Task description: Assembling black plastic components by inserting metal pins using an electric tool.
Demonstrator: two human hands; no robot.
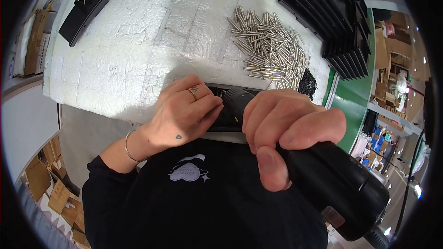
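My right hand (290,120) is wrapped round a black electric screwdriver (341,184), its body slanting down to the right and its ribbed nose pointing up-left. Under that nose lies a dark plastic part (226,125) at the table's near edge, mostly covered by both hands. Over the part's left end, my left hand (187,110) is closed, fingers curled and pressed together close to the screwdriver nose. Whatever those fingers pinch is hidden, and so is the screwdriver's tip.
Beyond my right hand lies a heap of silvery metal pins (270,46), with a small pile of black bits (308,84) beside it. Black housings (318,14) stand stacked at far right. A long black piece (94,5) bearing crossed pins sits far left. White padding (124,46) covers the table.
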